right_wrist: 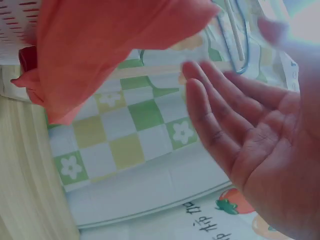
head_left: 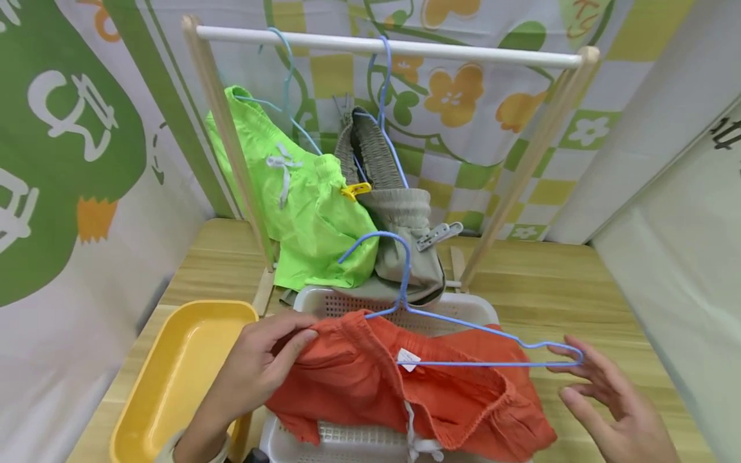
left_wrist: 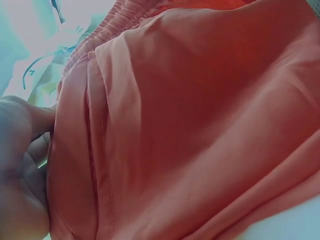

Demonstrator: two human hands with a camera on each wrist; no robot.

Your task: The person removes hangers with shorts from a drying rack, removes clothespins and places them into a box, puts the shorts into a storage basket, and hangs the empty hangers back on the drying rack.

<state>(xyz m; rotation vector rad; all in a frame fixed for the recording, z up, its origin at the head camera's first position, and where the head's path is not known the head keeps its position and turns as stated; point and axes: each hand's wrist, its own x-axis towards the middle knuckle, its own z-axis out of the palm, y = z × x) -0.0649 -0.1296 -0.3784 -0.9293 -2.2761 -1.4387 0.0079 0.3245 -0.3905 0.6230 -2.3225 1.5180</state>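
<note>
Red-orange shorts (head_left: 347, 373) with a white drawstring lie over a white basket, their waistband gaping. My left hand (head_left: 269, 360) pinches the waistband's left end between thumb and fingers; in the left wrist view the cloth (left_wrist: 175, 125) spreads out beside that hand. A blue hanger (head_left: 463, 319) has its left end inside the waistband, and its right end sticks out past the cloth. Around that right end is my right hand (head_left: 616, 402), thumb and fingers spread apart, fingertips right at the wire. The right wrist view shows its palm (right_wrist: 270, 145) holding nothing.
Behind, a wooden rack (head_left: 393, 44) carries green shorts (head_left: 307, 206) with a yellow clip and grey shorts (head_left: 399, 212) with a grey clip, both on hangers. The white perforated basket (head_left: 480, 308) stands below. A yellow tray (head_left: 173, 366) is at the left.
</note>
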